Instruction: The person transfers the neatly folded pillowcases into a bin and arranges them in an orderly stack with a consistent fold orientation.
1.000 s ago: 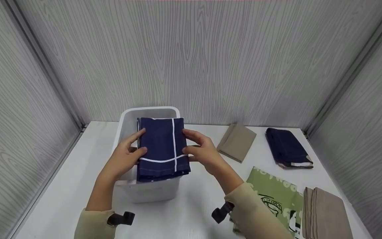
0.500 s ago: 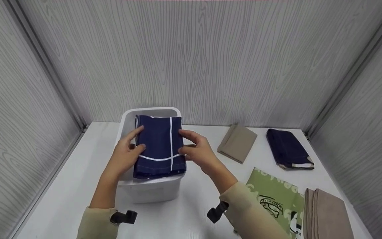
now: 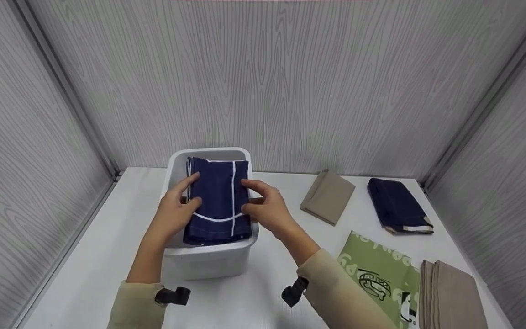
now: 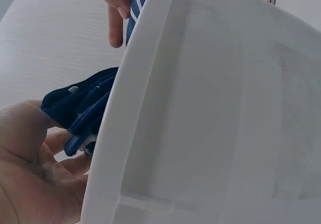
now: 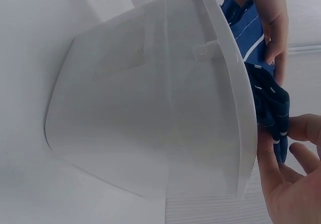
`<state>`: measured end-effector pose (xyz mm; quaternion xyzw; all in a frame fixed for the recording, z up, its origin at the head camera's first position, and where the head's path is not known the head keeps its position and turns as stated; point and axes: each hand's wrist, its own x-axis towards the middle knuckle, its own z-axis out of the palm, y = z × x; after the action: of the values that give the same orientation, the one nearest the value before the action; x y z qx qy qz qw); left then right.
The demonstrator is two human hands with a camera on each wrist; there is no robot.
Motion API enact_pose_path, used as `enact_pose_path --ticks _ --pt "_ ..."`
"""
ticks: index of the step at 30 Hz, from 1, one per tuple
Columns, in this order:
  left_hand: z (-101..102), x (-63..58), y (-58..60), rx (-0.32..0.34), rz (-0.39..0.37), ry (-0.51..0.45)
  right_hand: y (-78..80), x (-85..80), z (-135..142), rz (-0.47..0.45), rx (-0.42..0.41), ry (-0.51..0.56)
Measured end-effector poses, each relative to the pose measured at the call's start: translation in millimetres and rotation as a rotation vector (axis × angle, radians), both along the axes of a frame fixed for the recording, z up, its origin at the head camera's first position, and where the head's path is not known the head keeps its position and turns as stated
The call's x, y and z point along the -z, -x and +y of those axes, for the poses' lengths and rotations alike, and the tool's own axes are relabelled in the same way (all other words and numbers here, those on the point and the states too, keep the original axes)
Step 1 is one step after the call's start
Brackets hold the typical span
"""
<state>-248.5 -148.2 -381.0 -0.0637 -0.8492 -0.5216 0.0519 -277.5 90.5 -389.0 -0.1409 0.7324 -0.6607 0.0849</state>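
A folded navy cloth with white lines (image 3: pixel 217 196) lies across the mouth of a white plastic bin (image 3: pixel 208 265), inside the rim in the head view. My left hand (image 3: pixel 174 210) grips its left edge, thumb and index finger on top and other fingers underneath. On the opposite edge my right hand (image 3: pixel 267 205) pinches the cloth the same way, close to the bin's right rim. The left wrist view shows the cloth's layered folds (image 4: pixel 83 108) between the left thumb and fingers. From the right wrist, the cloth (image 5: pixel 268 98) appears just above the bin rim, held from both sides.
To the right on the white table (image 3: pixel 107 237) lie a folded beige cloth (image 3: pixel 329 196), another navy cloth (image 3: pixel 397 203), a green printed cloth (image 3: pixel 377 274) and a taupe folded cloth (image 3: pixel 454 294). Grey wood-grain panels (image 3: pixel 263 82) enclose the back and sides.
Both hands have brought the navy cloth slightly left and away from me, so its near end, which overlapped the bin's front rim, now sits within the opening.
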Motion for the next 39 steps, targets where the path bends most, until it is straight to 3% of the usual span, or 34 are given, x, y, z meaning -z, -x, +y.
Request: enact_pose_path --ticks 7,16,25,39 --pt "-0.4 4.2 5.2 -0.009 0.007 0.047 1.0 1.1 -5.8 0.057 0.013 -0.111" --pt "-2.2 7.8 9.8 -0.016 0.072 0.114 0.5 0.9 -12.8 0.167 0.007 -0.251" --pt "-5.5 13.2 13.8 -0.03 0.07 0.159 -1.0 -1.8 -21.3 0.279 0.038 -0.411" --pt "-7.0 18.6 19.3 -0.036 0.041 0.203 2.7 4.1 -27.3 0.389 0.067 -0.539"
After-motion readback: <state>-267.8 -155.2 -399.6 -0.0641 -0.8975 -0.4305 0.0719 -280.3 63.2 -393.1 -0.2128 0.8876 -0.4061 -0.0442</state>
